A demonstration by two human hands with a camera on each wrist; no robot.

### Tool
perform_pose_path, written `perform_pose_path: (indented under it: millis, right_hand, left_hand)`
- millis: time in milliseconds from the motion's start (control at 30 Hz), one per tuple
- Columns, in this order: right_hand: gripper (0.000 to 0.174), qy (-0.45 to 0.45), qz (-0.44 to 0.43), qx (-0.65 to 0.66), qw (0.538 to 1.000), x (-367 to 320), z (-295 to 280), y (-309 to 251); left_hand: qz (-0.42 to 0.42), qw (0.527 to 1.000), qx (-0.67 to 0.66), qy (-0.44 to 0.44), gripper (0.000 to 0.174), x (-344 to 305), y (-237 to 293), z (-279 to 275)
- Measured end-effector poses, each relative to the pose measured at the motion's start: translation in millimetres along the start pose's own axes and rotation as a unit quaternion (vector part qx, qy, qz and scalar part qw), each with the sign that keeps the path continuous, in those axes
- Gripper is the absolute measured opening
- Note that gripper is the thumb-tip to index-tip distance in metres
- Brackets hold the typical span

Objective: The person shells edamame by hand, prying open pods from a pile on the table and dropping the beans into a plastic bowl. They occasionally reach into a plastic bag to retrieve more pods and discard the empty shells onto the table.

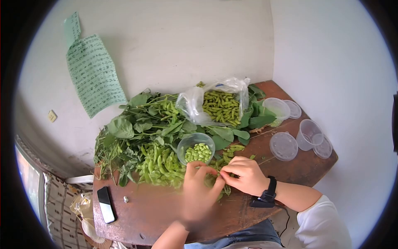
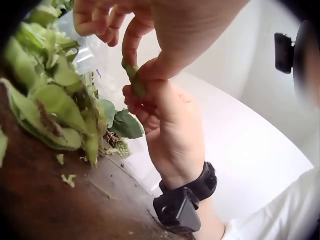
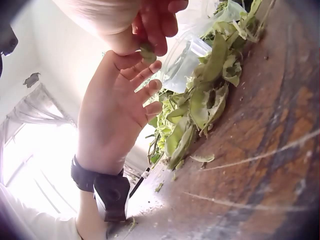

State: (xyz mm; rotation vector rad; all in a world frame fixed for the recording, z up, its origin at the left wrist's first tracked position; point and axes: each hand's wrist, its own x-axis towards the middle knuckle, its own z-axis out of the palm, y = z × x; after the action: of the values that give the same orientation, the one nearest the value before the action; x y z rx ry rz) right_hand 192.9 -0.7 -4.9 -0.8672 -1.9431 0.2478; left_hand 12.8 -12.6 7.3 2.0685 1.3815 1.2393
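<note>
A green soybean pod (image 2: pixel 134 80) is pinched by both hands at once, one at each end. My left hand (image 1: pixel 198 193) grips it between thumb and index finger, the other fingers loosely bent. From the other side, my right hand (image 1: pixel 246 176) pinches it with thumb and fingertips. Just beyond the hands stands a clear plastic tub (image 1: pixel 212 146) with shelled green beans (image 1: pixel 198 152) in it. A heap of pale green pods and husks (image 1: pixel 159 166) lies to the left of the tub, and more pods (image 1: pixel 230 152) lie to its right.
Leafy stalks (image 1: pixel 141 124) cover the table's back left. Behind the tub is a plastic bag (image 1: pixel 190 103) of pods (image 1: pixel 222 106). Clear containers (image 1: pixel 306 137) and lids (image 1: pixel 283 146) stand at the right. A phone (image 1: pixel 106 205) lies on the wooden table (image 1: pixel 166 211) at the left.
</note>
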Motion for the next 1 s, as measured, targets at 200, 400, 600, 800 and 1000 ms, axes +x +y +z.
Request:
perform_pose_path:
  millis: [200, 400, 600, 800, 1000]
  right_hand:
    - [0.009, -0.008, 0.034, 0.020, 0.999, -3, 1, -1]
    - [0.010, 0.026, 0.043, 0.000, 0.999, 0, -3, -4]
    - [0.011, 0.025, 0.038, 0.021, 0.999, -2, 0, -1]
    - [0.011, 0.004, 0.019, 0.029, 0.999, 1, -3, -6]
    - [0.012, 0.015, 0.007, 0.045, 0.999, -1, 0, -2]
  left_hand:
    - [0.029, 0.999, 0.024, 0.004, 0.019, 2, -2, -1]
    - [0.039, 0.998, 0.042, 0.012, 0.021, 0, 11, -3]
    - [0.011, 1.000, 0.004, 0.018, 0.019, 0, 13, -3]
    - [-0.011, 0.999, 0.024, 0.028, 0.018, -3, 10, 2]
    - [-0.028, 1.000, 0.008, 0.008, 0.015, -2, 11, 0]
